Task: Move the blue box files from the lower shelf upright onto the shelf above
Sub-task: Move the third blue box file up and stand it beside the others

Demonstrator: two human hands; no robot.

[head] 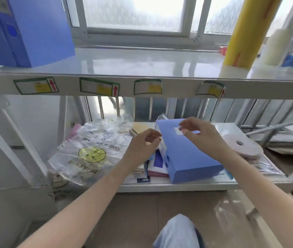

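We find the flat blue plastic box file (188, 151) on the lower shelf, tilted atop papers. Our left hand (143, 145) curls loosely beside its spine; our right hand (201, 136) hovers above it, fingers apart, likely readying a two-handed lift. Whatever is underneath stays hidden.

Matt plastic box file (190, 154), glossy shelf (142, 63)
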